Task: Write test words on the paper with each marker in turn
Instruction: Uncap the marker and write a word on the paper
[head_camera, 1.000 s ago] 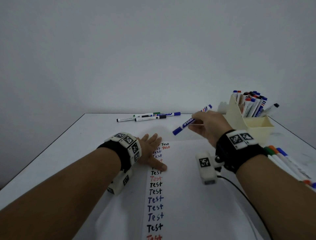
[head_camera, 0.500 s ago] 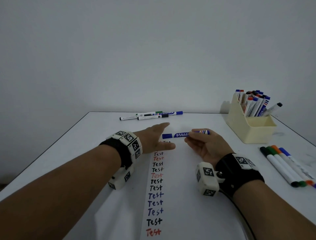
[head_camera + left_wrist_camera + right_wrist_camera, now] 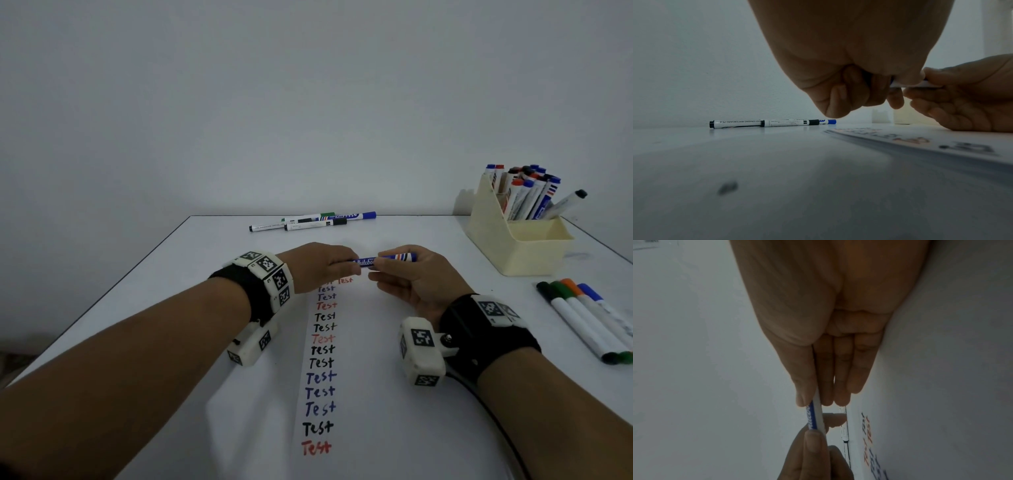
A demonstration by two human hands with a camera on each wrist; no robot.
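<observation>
A blue whiteboard marker [image 3: 387, 259] lies level above the far end of the paper [image 3: 370, 377], held from both sides. My left hand [image 3: 337, 265] grips its cap end, which is hidden inside the fingers. My right hand [image 3: 388, 270] pinches the barrel between thumb and fingers [image 3: 818, 395]. The paper carries a column of "Test" words [image 3: 320, 363] in black, red and blue. In the left wrist view the marker [image 3: 920, 84] shows only as a white strip between my two hands. The right wrist view shows the blue-printed barrel [image 3: 815, 417] running from my right fingers to my left thumb.
A cream holder [image 3: 513, 236] full of markers stands at the back right. Several capped markers [image 3: 589, 322] lie in a row on the right. Three more markers [image 3: 311, 222] lie near the table's far edge. The table's left edge [image 3: 102, 301] runs diagonally.
My right hand brought the blue marker down from near the holder and turned it level. My left hand lifted off the paper and closed round the marker's cap end.
</observation>
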